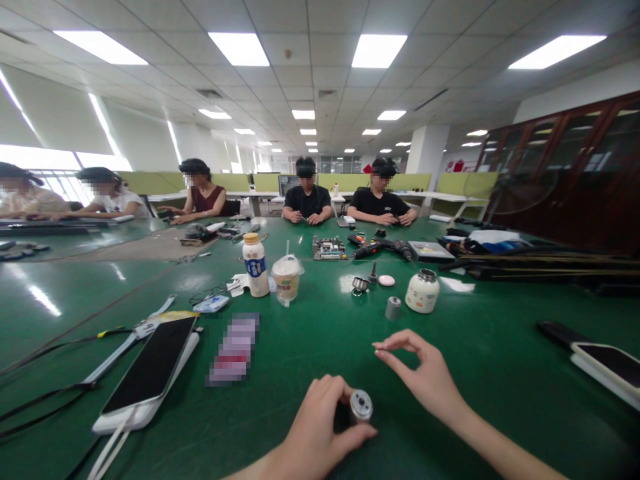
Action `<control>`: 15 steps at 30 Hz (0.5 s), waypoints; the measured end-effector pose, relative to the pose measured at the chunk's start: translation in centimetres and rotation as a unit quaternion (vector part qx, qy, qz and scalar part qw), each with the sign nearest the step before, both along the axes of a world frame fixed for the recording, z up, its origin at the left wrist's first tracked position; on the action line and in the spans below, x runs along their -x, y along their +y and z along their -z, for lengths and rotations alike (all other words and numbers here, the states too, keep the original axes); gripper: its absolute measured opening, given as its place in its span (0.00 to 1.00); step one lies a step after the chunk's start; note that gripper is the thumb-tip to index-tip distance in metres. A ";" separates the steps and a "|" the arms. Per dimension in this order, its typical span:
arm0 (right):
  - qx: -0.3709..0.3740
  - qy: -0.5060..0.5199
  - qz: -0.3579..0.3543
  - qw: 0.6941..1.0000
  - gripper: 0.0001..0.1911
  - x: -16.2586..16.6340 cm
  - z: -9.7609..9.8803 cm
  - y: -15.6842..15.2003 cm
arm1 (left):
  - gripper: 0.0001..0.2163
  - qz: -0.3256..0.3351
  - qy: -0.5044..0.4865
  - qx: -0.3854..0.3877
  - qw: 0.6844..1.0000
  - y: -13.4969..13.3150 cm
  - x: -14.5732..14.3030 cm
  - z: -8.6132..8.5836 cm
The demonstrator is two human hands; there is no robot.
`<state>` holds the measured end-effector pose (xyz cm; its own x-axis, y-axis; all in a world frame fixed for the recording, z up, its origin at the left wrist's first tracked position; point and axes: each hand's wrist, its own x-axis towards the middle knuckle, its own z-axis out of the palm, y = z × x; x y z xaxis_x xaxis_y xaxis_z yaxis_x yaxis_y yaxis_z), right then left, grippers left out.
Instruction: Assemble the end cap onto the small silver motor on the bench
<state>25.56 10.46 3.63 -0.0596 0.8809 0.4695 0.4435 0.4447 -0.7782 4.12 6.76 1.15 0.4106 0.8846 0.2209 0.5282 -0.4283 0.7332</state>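
My left hand [320, 423] is closed around a small silver metal cylinder [361, 405] at the near edge of the table. The cylinder stands upright, and its round end face shows dark holes and a central spot; it looks like a small motor. To its upper right, my right hand [420, 370] hovers with thumb and forefinger tips brought together in a pinch. Whatever sits between those tips, if anything, is too small to make out. Beyond the right hand stands a second grey metal cylinder [393, 308], beside a cream jar [423, 292] with its neck uncovered.
A phone [153, 363] on a white block, straps and a blurred purple packet [234, 350] lie left. Farther back are a bottle [256, 267], a lidded cup [287, 280], a pink disc [387, 281], a circuit board [330, 249] and power drills [367, 250]. Several people sit opposite.
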 end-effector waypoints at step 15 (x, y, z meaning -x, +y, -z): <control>0.076 0.000 -0.084 0.994 0.08 2.1 -0.6 -2.3 | 0.13 -0.001 0.005 0.001 1.000 0.2 -0.1 0.4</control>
<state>23.48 8.13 4.19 -0.2115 0.9192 0.3322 0.3727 0.3900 -0.8420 4.19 6.96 0.71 0.4113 0.8857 0.2153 0.5363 -0.4261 0.7285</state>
